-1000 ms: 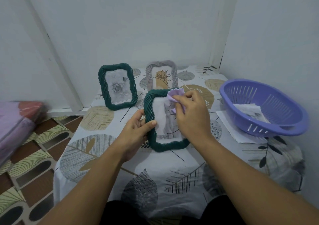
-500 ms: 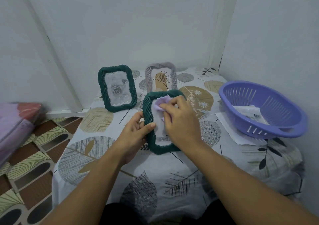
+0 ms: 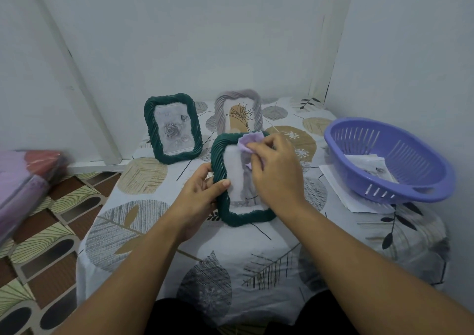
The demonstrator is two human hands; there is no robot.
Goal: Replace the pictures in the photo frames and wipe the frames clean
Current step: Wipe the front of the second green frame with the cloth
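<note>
Leaf-print tablecloth [image 3: 218,257] in a white-walled corner; left hand [image 3: 198,193] grips green frame [image 3: 225,201], right hand [image 3: 275,173] pinches cloth [image 3: 247,141].

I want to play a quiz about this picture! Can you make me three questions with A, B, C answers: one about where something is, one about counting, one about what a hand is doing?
1. Where is the purple basket?
A. on the floor
B. on the table's right side
C. behind the green frames

2. How many photo frames are there?
A. two
B. three
C. five

3. What is the right hand doing?
A. holding a lilac cloth against the near green frame
B. resting flat on the table
C. reaching into the basket

Answers:
1 B: it sits at the right edge of the table.
2 B: two green frames, one grey frame.
3 A: its fingers pinch the cloth on that frame, which the left hand grips.
</note>
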